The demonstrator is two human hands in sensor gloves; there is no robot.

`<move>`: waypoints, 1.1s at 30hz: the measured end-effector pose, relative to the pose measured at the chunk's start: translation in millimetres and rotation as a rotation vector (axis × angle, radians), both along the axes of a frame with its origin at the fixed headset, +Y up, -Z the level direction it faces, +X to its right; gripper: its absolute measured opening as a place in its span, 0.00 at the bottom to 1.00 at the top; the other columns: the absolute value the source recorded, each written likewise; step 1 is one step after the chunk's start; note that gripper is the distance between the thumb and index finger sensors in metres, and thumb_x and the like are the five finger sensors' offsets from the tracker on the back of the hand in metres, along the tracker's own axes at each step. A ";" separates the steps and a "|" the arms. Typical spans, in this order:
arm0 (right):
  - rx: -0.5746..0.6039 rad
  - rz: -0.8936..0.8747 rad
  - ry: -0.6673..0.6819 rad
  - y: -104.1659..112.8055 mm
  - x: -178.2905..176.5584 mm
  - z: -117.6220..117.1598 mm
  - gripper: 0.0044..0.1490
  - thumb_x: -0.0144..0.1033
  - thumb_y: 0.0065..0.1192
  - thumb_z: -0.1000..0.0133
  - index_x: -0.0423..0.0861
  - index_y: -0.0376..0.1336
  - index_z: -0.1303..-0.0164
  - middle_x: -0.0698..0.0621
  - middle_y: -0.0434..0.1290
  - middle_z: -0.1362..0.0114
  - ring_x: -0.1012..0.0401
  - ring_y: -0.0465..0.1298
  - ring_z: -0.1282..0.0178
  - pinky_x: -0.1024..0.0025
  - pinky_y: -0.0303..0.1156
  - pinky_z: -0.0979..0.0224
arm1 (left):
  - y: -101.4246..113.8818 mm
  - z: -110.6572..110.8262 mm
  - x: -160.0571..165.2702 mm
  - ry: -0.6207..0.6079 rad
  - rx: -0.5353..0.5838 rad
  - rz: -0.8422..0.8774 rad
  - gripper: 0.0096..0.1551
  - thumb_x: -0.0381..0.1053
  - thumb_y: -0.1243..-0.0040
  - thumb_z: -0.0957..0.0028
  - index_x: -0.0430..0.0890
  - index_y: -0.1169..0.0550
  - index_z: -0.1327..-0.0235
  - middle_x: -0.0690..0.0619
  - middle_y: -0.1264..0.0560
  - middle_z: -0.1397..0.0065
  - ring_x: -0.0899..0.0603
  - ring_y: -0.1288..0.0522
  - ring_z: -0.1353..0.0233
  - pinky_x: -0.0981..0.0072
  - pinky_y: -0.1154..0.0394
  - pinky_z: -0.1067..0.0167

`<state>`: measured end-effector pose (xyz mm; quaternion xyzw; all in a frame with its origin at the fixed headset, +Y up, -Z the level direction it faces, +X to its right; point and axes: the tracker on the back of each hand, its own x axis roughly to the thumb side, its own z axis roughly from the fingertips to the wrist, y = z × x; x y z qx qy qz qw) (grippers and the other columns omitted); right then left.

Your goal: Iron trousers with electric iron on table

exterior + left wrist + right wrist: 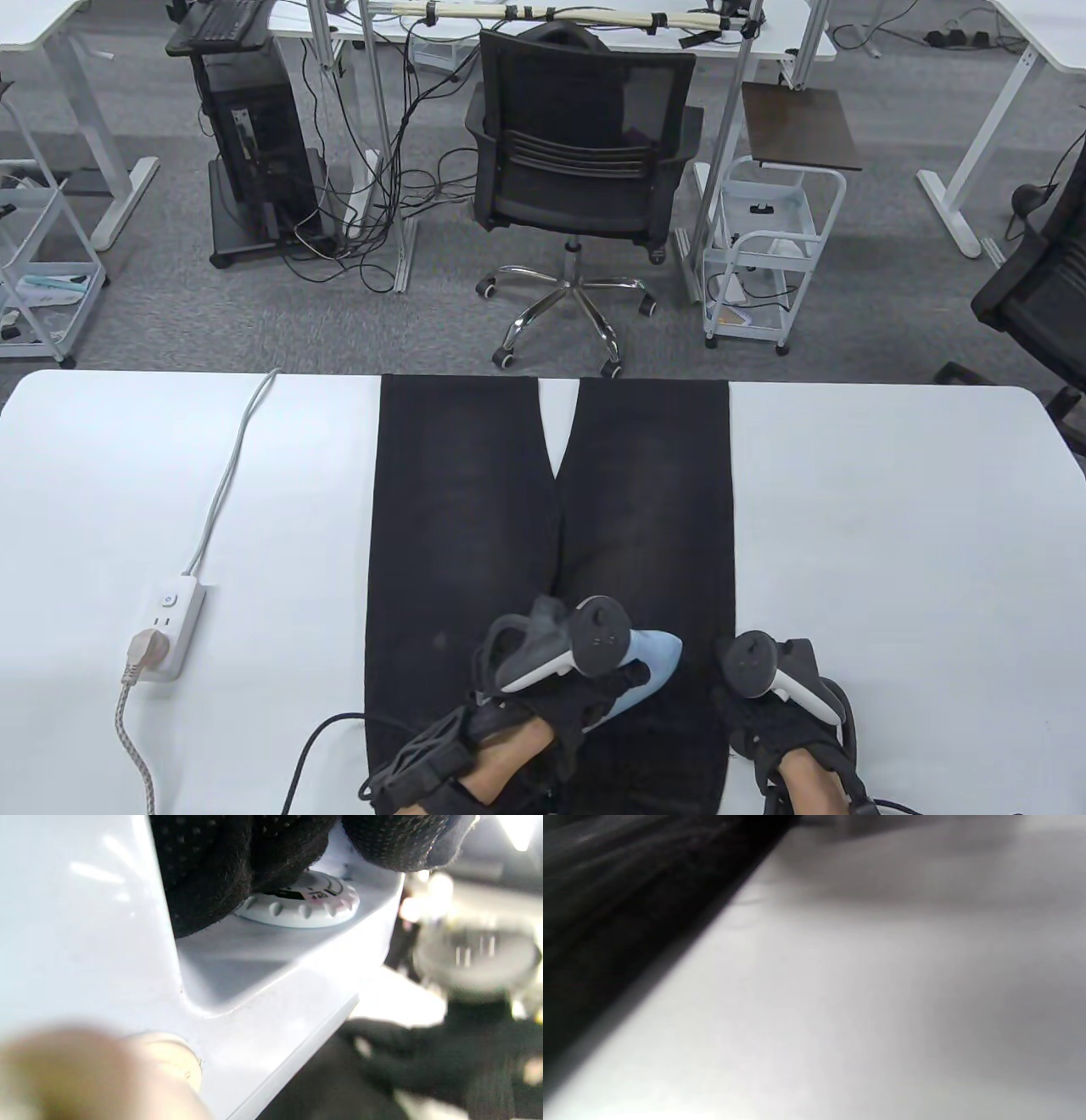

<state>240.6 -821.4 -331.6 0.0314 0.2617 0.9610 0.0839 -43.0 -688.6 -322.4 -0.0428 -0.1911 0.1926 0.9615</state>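
An office: grey carpet, a mesh swivel chair [577, 153], white desks [1018, 102] and a computer tower [254, 144].

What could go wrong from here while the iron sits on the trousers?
1. The iron rests on the black trousers near the waist; if it lingers there, the cloth may scorch.
2. The right hand presses the trousers' edge close beside the iron's tip, so a sideways stroke might burn it.
3. The left hand grips the handle with fingers at the temperature dial and could nudge it.
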 end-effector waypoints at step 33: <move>0.072 0.173 0.380 -11.8 -233.0 -4.5 0.47 0.50 0.22 0.37 0.37 0.21 0.19 0.25 0.19 0.21 0.27 0.31 0.22 0.23 0.41 0.30 | -47.2 10.7 -222.3 0.438 0.197 0.227 0.31 0.66 0.41 0.53 0.43 0.25 0.50 0.56 0.17 0.66 0.52 0.15 0.64 0.47 0.19 0.46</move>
